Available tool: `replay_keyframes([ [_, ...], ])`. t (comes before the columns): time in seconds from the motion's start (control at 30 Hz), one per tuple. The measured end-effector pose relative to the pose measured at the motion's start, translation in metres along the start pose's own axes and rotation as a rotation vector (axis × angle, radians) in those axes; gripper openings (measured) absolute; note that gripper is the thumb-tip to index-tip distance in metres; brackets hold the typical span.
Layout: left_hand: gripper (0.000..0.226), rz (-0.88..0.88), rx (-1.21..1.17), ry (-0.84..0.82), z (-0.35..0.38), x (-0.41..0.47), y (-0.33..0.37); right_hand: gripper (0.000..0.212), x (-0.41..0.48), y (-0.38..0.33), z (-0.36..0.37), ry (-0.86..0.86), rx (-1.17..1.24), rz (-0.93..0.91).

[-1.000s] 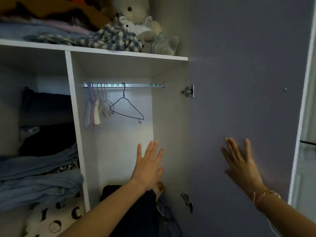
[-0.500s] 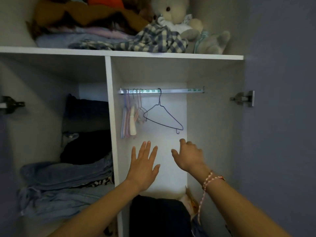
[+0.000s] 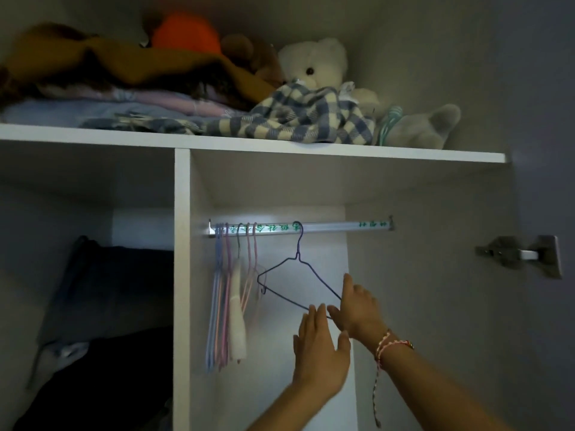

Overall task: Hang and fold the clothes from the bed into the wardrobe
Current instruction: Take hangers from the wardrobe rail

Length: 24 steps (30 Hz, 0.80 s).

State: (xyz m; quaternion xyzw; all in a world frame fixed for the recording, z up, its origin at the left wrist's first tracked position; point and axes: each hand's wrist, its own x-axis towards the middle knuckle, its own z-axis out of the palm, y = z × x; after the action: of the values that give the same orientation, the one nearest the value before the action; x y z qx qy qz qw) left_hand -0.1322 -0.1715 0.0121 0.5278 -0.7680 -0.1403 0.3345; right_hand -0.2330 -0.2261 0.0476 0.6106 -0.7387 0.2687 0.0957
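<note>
Now both arms reach up into the wardrobe. The left hand is flat, grip apart, just under the wire hanger. The right hand is at the hanger's low corner; whether its grip is clamped, I cannot tell. Left of them, pastel hangers bunch on the rail. Above, the shelf holds folded clothes, a checked cloth and a teddy bear.
</note>
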Motion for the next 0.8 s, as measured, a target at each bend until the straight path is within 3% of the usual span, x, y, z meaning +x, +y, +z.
replay_keyframes([
  [0.07, 0.080, -0.030, -0.031, -0.012, 0.007, 0.017, -0.005, 0.073, 0.017, 0.000, 0.013, -0.084, 0.101, 0.073],
  [0.13, 0.071, -0.038, -0.069, -0.009, 0.009, 0.031, -0.014, 0.053, 0.027, 0.000, 0.023, -0.113, 0.229, 0.103],
  [0.2, 0.065, -0.029, -0.121, 0.040, 0.011, 0.043, -0.023, 0.034, 0.035, 0.002, 0.034, -0.041, 0.358, 0.089],
  [0.3, 0.061, -0.034, -0.192, 0.090, 0.015, 0.052, -0.025, 0.032, 0.041, 0.001, 0.040, 0.134, 0.546, 0.104],
  [0.47, 0.066, -0.043, -0.370, 0.144, 0.028, 0.054, -0.007, 0.028, 0.030, 0.000, 0.022, 0.499, 0.503, 0.044],
  [0.57, 0.068, -0.055, -0.460, 0.152, 0.032, 0.054, 0.005, 0.025, 0.023, 0.004, 0.008, 0.596, 0.460, 0.034],
  [0.67, 0.134, -0.089, -0.529, 0.164, 0.036, 0.053, 0.011, 0.023, 0.011, 0.020, -0.004, 0.610, 0.368, 0.033],
  [0.7, 0.143, -0.085, -0.552, 0.177, 0.041, 0.054, 0.013, 0.024, 0.005, 0.027, -0.009, 0.623, 0.340, 0.042],
  [0.77, 0.131, -0.043, -0.577, 0.168, 0.050, 0.051, 0.020, 0.024, -0.011, 0.046, -0.019, 0.636, 0.299, 0.089],
  [0.8, 0.109, -0.013, -0.563, 0.161, 0.056, 0.048, 0.023, 0.025, -0.020, 0.059, -0.022, 0.626, 0.287, 0.122],
])
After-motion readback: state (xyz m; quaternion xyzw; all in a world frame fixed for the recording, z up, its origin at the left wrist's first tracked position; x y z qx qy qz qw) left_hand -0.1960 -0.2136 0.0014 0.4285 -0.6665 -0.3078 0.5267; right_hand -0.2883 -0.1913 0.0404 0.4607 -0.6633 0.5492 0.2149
